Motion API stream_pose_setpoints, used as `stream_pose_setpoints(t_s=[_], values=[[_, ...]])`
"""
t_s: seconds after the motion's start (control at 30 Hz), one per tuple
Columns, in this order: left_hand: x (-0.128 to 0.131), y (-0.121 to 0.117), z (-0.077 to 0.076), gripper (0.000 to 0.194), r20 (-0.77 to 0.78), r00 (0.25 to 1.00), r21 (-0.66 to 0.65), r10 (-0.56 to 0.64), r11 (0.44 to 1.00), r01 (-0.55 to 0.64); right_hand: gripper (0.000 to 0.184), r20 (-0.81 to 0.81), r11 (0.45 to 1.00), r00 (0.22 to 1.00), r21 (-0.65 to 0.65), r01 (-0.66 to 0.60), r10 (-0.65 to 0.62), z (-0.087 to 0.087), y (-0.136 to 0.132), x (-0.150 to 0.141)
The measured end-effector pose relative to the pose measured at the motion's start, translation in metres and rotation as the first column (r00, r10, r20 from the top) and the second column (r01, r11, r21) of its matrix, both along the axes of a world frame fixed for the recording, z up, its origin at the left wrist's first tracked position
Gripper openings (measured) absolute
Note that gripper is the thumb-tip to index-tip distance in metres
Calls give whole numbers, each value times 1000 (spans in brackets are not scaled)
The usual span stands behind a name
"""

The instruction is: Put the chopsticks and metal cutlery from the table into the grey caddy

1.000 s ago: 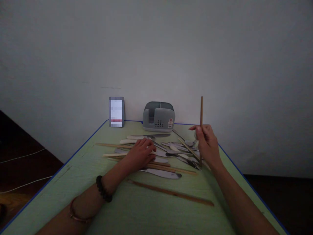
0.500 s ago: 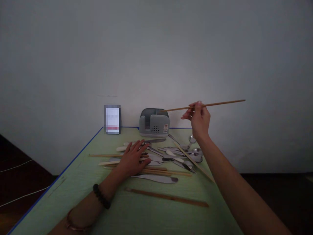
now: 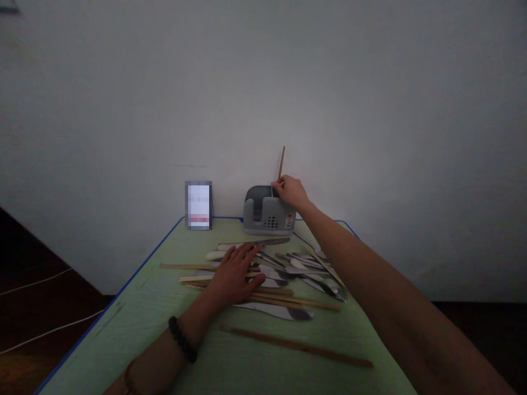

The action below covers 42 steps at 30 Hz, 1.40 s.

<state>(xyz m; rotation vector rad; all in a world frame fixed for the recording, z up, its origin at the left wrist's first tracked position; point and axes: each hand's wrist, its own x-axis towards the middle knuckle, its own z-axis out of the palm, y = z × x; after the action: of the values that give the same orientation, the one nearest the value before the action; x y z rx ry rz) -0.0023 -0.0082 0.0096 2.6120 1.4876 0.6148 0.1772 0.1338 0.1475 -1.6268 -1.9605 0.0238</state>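
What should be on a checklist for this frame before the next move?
1. Held chopstick between the right hand's fingers: ok, its upper end stands clear above them.
2. Gray holder upright on the table: ok.
3. Held chopstick's lower end inside the holder: cannot tell, hidden by hand and holder.
4. Left hand off the piled cutlery: not ok, it lies spread over it.
5. Nearest wooden stick separate from the pile: ok.

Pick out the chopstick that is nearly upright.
It's the chopstick in the right hand, at the grey holder. Its exposed end points up, leaning slightly right; the other visible chopsticks lie down on the table.
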Motion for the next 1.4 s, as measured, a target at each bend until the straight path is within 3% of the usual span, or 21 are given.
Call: stream_pose_setpoints(t_s=[0.1,0.2,0.3,0.43,0.53,0.63,0.9,1.1,1.27,1.4], values=[[-1,1,-1,63,-4,1000,-6,0,1000,0,35,-17,999,999,19,-43,43,2,1,1],[-1,0,-2,61,1,1000,-7,1,1000,-1,38,-70,985,993,146,-88,99,-7,-22,15],[-1,0,-1,59,9,1000,2,8,1000,-8,36,-118,955,981,272,-116,152,-31,-65,33],[1,-1,0,53,29,1000,23,4,1000,-5,25,-158,946,959,263,-189,236,-73,-120,48],[2,-1,0,47,38,999,47,-1,999,-1,23,-125,939,949,228,-256,289,-100,-140,52],[1,0,-1,45,12,1000,92,-2,996,1,24,-10,927,946,201,-316,325,-116,-144,57],[-16,8,3,58,-68,993,138,97,987,-87,33,84,970,976,120,-211,201,-118,-140,77],[-18,3,21,31,-138,987,35,-86,995,92,32,103,959,958,74,-274,266,-116,-149,67],[-18,1,28,22,-164,972,-176,-167,975,138,27,100,886,882,5,-464,461,-112,-157,58],[-14,0,23,21,-157,977,-170,-145,978,119,28,154,800,785,-121,-588,601,-108,-164,47]])
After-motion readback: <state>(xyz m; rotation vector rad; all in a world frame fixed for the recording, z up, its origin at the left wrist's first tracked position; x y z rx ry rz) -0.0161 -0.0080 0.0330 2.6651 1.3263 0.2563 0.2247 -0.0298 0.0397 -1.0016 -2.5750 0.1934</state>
